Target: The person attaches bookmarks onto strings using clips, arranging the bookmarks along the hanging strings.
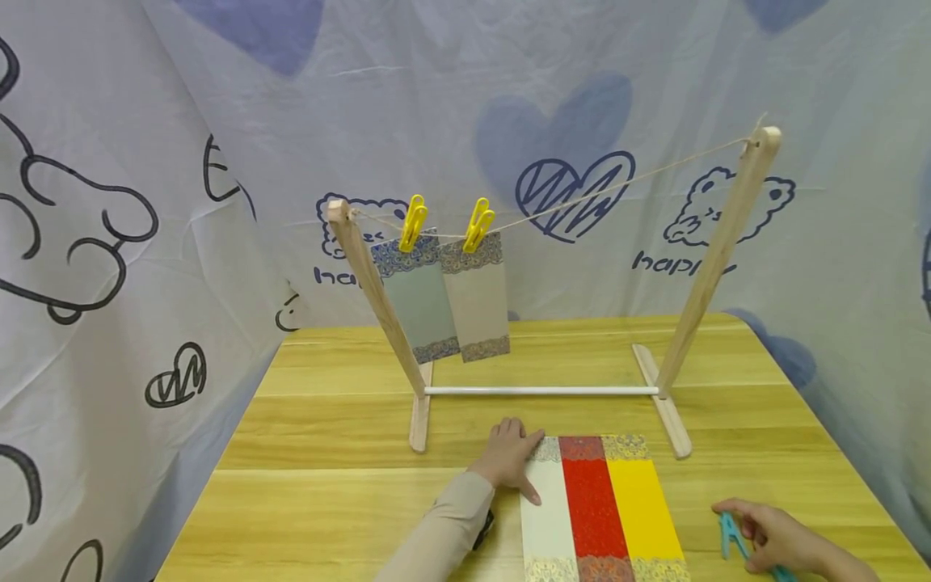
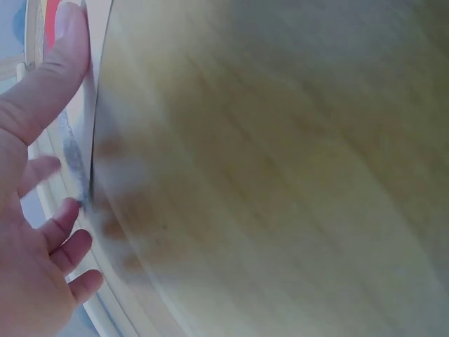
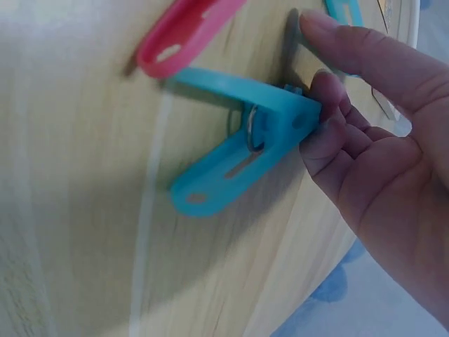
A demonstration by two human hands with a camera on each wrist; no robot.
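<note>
Head view: left hand (image 1: 503, 457) on the white card (image 1: 550, 517)
Digits apart, apparently steadying it on the desk (image 1: 327, 453); right hand (image 1: 784, 537) touches a teal clip (image 3: 280, 119), fingers curled, though whether it pinches cannot be told.

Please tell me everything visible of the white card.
The white card looks like paper: a long plain strip with a greyish lace-pattern band at its far end and a yellowish one at the near end, cut off by the head view's edge. It lies on the wood-look table, beside the red card. The left hand has its thumb over the card's left edge.
</note>
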